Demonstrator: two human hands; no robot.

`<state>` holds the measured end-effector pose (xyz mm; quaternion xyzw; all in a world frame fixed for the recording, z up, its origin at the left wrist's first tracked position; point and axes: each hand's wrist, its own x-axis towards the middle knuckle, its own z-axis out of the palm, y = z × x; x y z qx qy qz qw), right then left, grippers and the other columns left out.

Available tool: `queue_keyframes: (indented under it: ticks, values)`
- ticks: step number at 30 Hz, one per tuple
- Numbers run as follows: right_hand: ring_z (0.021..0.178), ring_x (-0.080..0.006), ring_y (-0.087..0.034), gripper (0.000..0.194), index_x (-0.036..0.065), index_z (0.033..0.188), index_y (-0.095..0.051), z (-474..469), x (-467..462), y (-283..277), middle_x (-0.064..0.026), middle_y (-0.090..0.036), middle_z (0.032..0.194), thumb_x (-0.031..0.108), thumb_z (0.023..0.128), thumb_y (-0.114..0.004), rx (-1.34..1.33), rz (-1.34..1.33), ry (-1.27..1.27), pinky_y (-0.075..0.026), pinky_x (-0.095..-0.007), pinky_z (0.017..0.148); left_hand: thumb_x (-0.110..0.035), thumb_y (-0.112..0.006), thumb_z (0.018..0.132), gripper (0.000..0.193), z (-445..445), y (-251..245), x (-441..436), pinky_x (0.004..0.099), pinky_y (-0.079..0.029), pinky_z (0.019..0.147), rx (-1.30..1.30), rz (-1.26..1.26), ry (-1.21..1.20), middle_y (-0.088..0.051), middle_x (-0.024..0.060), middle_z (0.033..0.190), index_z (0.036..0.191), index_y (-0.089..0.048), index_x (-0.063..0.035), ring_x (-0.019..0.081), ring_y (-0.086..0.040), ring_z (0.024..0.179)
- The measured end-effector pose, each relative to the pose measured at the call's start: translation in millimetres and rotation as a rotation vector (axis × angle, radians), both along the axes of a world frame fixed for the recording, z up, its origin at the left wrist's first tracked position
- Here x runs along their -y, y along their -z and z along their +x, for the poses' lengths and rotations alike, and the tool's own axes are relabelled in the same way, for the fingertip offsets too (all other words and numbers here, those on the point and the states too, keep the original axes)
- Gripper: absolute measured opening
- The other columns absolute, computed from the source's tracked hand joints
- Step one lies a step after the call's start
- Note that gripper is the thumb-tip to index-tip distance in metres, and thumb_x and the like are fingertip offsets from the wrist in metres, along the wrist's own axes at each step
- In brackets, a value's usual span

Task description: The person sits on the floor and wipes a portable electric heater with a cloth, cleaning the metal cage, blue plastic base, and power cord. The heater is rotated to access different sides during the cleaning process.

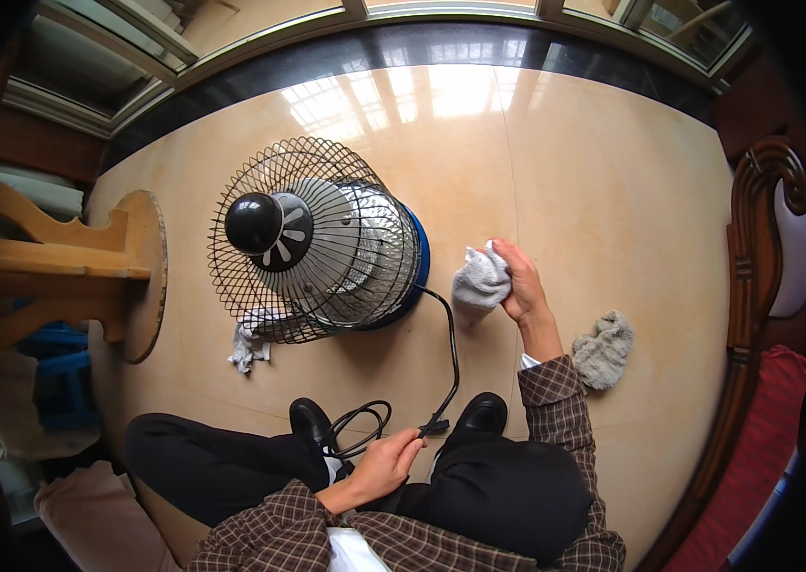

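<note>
A round heater [331, 243] with a black wire guard, a silvery inside and a blue base stands on the floor in front of me. Its black power cord [455, 336] runs from the base towards my lap. My left hand [392, 461] pinches this cord between thumb and fingers, near the dark plug [435, 427]. More of the cord [367, 423] lies looped between my shoes. To the right of the heater, my right hand [521, 282] grips a bunched pale cloth [482, 277] above the floor, apart from the cord and the guard.
A greyish cloth [603, 350] lies on the floor right of my forearm. Another white cloth [251, 344] is partly behind the guard at left. A wooden stool [138, 275] stands left, a carved wooden furniture frame [750, 286] right. Glazed door frames [446, 11] border the far side.
</note>
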<state>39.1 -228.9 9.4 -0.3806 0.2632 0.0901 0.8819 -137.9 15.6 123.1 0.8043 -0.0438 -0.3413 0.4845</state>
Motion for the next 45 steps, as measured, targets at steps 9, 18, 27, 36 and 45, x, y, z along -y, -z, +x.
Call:
queue_keyframes:
  ticks: [9,18,27,36,45]
  values:
    - [0.089,-0.0346,-0.062,0.034,-0.001,0.104,-0.056,-6,-67,20,-0.0213,-0.063,0.092,0.026,0.085,-0.063,0.529,-1.074,-0.521,-0.048,-0.0391,0.078,-0.012,-0.053,0.093,0.015,-3,3,3,0.0330,-0.049,0.066,0.030,-0.007,-0.012,-0.065,0.0143,0.086,0.100,-0.059,-0.0004,0.0290,-0.064,0.075]
    - [0.088,-0.0398,-0.061,0.033,-0.002,0.099,-0.054,-51,-39,10,-0.0272,-0.062,0.093,0.021,0.076,-0.060,0.226,-1.079,-0.763,-0.048,-0.0426,0.077,-0.011,-0.053,0.092,0.015,-3,8,6,0.0344,-0.049,0.065,0.088,0.032,-0.047,-0.065,0.0165,0.085,0.098,-0.060,0.0010,0.0306,-0.064,0.075]
    - [0.086,-0.0170,-0.062,0.023,0.001,0.099,-0.056,-129,27,-43,-0.0112,-0.065,0.095,0.017,0.084,-0.061,-0.049,-0.179,-0.449,-0.050,-0.0314,0.077,-0.011,-0.052,0.092,0.014,3,9,5,0.0342,-0.047,0.062,0.018,-0.086,-0.098,-0.063,0.0168,0.079,0.097,-0.060,0.0005,0.0313,-0.063,0.070]
    - [0.099,-0.0269,-0.062,0.022,0.008,0.108,-0.044,-103,-38,-57,-0.0155,-0.060,0.103,0.007,0.090,-0.055,0.042,0.254,0.015,-0.050,-0.0382,0.085,-0.011,-0.051,0.093,0.014,27,24,48,0.0358,-0.047,0.058,0.139,-0.093,-0.228,-0.062,0.0155,0.074,0.098,-0.058,0.0001,0.0311,-0.062,0.064]
    - [0.077,-0.0100,-0.057,0.020,0.006,0.100,-0.048,-33,-14,-69,-0.0037,-0.057,0.086,0.007,0.086,-0.062,0.155,-0.054,-0.099,-0.049,-0.0243,0.067,-0.005,-0.055,0.087,0.010,126,-19,39,0.0390,-0.050,0.064,0.596,-0.068,0.001,-0.060,0.0147,0.081,0.096,-0.059,-0.0006,0.0341,-0.061,0.072]
